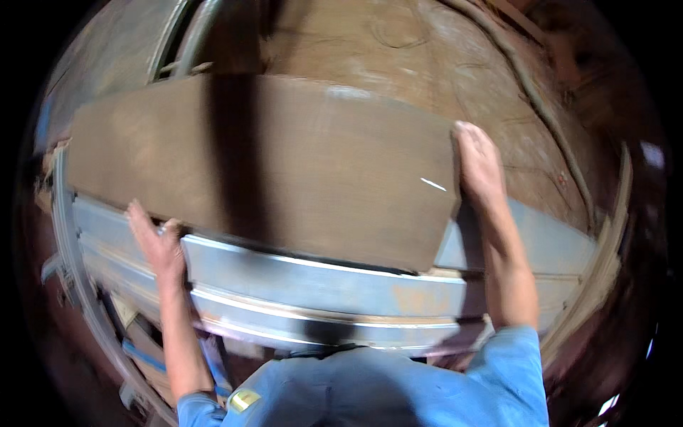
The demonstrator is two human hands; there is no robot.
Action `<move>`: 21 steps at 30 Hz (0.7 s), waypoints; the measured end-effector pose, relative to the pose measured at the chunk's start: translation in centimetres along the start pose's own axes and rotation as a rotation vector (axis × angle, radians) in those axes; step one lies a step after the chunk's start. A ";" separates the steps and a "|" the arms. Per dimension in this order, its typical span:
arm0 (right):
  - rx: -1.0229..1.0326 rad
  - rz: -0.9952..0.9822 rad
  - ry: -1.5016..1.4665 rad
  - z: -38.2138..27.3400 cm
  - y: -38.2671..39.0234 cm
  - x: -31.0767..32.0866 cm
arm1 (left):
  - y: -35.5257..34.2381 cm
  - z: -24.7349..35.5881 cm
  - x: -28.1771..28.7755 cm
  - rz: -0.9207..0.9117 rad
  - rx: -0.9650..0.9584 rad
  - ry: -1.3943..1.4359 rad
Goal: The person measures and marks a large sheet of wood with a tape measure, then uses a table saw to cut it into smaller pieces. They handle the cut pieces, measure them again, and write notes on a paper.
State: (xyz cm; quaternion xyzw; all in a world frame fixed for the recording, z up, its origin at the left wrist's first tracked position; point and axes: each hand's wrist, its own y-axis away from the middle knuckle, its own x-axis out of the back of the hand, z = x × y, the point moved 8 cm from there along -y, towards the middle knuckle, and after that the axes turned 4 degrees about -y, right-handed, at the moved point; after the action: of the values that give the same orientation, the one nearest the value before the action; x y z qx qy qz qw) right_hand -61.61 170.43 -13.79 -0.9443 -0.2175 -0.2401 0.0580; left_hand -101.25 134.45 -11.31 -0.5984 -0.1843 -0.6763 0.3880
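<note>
A wide brown board (341, 171), flat and slightly slanted, lies across the bench in front of me. A short white mark shows near its right end. My left hand (160, 245) is at the board's near edge, left of its middle, with fingers stretched and thumb apart. Against the right edge, near the far corner, my right hand (480, 160) holds the board with its fingers close together; its thumb is hidden. Beneath the near edge run pale metal rails (320, 285), which the board partly covers. Both hands are somewhat blurred.
A metal frame bar (67, 220) curves down the left side. Wooden strips (597, 263) stand at the right. Beyond the board lies brown, dusty ground (398, 53) with a long hose-like line (530, 89). A metal tube (196, 35) rises at the far left.
</note>
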 end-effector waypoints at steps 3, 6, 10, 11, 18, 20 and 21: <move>-0.121 -0.074 -0.125 1.7 1.8 0.8 | 4.4 0.3 0.6 -0.002 0.001 0.029; -0.254 -0.149 -0.234 3.1 4.5 2.7 | 8.9 0.6 0.2 -0.019 0.002 -0.016; -0.455 -0.224 -0.451 4.6 5.9 3.6 | 10.4 0.9 -0.3 -0.005 -0.028 -0.016; -0.474 -0.249 -0.522 4.8 5.9 3.6 | 10.3 1.0 -0.3 0.003 -0.036 -0.026; -0.324 -0.429 -0.590 4.9 5.4 3.2 | 10.0 1.1 -0.2 0.018 -0.037 -0.047; -0.343 -0.416 -0.625 5.1 5.1 2.6 | 9.8 1.0 -0.3 0.022 -0.033 -0.045; -0.311 -0.406 -0.624 4.9 5.0 2.5 | 9.8 0.7 -0.4 0.017 -0.003 -0.040</move>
State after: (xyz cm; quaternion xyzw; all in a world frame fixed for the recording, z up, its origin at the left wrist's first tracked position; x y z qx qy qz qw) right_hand -55.36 167.96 -16.97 -0.9072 -0.3679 0.0214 -0.2031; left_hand -93.48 128.93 -13.65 -0.6142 -0.1860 -0.6611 0.3888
